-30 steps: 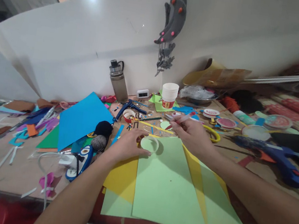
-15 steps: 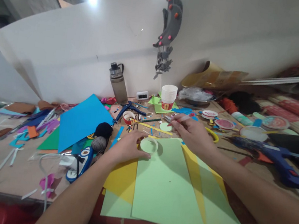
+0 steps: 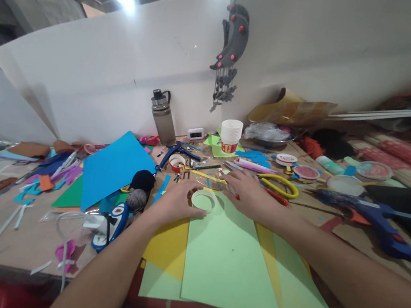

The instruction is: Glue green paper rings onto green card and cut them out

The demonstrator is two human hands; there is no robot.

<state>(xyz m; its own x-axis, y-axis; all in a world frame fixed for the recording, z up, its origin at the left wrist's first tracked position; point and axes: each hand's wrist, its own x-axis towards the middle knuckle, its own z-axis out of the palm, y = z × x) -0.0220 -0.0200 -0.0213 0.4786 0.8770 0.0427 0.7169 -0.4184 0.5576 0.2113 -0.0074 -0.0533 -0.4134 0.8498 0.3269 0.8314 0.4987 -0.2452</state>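
Note:
My left hand (image 3: 178, 200) curls its thumb and fingers around a pale, shallow ring (image 3: 213, 203). It holds the ring on a light green sheet of paper (image 3: 230, 268), near the far edge. Just to the right, my right hand (image 3: 244, 192) reaches over that same edge. A clear pen with a red end (image 3: 236, 196) shows beneath its fingers, pointing toward the ring; the grip is partly hidden. More green and yellow paper (image 3: 166, 245) lies under the top sheet. Yellow-handled scissors (image 3: 283, 184) rest beyond my right wrist.
A blue glue gun (image 3: 381, 222) lies at the right. Stacked paper cups (image 3: 230, 136), a bottle (image 3: 163, 118) and a small white clock (image 3: 195, 133) stand at the back. Blue paper (image 3: 116, 170), yarn balls (image 3: 140, 186) and scraps cover the left side.
My right hand has come down and nearer, beside the ring, and the pen's red end now points toward me. The scissors are more exposed. My left hand stays on the ring.

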